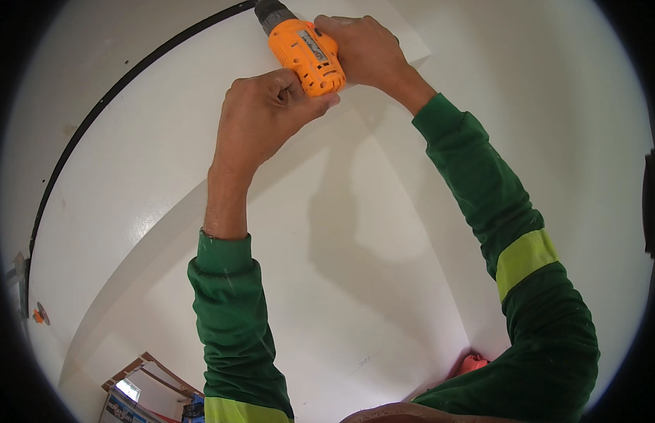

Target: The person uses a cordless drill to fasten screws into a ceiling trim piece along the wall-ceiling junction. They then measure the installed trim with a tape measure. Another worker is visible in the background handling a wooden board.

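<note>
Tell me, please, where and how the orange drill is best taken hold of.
Grip the drill probably by its handle, coming from the right, where the right hand covers that side; the handle itself is hidden. The left hand may steady the rounded rear from the lower left, since the body slants, dark chuck pointing up and left.
</note>
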`<state>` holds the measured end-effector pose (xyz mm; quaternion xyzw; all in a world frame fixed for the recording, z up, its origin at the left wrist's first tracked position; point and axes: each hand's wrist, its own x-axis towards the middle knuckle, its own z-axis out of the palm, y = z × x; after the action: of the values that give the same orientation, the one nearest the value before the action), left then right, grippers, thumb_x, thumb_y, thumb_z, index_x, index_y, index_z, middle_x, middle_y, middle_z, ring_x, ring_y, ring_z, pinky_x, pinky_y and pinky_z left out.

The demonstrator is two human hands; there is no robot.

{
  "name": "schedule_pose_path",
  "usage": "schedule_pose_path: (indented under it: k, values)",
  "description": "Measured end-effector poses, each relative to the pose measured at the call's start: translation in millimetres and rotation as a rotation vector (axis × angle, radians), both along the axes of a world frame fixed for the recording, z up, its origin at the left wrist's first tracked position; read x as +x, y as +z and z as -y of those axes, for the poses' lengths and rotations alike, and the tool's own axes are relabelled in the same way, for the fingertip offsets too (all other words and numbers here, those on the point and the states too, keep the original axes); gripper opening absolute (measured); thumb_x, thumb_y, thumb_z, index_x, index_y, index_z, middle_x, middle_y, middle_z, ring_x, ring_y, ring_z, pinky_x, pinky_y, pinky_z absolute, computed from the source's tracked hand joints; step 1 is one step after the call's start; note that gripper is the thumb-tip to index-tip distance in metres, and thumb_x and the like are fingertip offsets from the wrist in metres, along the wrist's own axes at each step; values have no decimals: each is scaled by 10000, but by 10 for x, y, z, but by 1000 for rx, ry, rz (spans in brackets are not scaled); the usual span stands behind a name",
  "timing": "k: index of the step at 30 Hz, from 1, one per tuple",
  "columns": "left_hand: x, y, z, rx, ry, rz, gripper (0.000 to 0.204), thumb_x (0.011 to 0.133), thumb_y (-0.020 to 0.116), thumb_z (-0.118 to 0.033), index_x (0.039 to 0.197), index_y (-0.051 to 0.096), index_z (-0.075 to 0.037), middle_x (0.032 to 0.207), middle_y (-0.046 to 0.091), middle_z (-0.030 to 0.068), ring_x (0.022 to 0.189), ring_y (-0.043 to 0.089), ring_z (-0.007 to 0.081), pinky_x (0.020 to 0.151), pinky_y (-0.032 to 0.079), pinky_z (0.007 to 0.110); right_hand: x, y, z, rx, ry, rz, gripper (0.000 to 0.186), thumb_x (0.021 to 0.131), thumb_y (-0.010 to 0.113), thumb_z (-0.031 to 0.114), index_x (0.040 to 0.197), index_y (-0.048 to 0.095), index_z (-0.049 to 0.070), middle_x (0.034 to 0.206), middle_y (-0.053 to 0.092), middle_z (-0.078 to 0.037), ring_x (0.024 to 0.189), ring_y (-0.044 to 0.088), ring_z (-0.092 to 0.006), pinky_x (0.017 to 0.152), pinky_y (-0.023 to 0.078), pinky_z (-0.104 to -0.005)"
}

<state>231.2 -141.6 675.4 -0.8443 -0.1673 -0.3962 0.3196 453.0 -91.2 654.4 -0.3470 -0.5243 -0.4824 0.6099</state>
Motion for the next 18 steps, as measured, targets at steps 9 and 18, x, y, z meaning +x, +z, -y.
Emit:
schedule_pose_path:
  k: [9,18]
  values:
    - [-2,-57,32,-9,-4,12,456,797,946,-380,748,703,3,554,571,19,474,472,105,483,405,297,-8,-32,-23,39,-16,2,494,774,911,279,1172,654,139,905,765,-53,871,771,-263,769,588,-417]
    - [4,-56,44,-61,7,35,443,793,945,-363,750,709,10,568,595,25,482,490,116,506,431,299,-27,-48,6,34,7,-3,479,781,903,277,1170,655,147,910,766,-46,895,765,-252,803,566,-416]
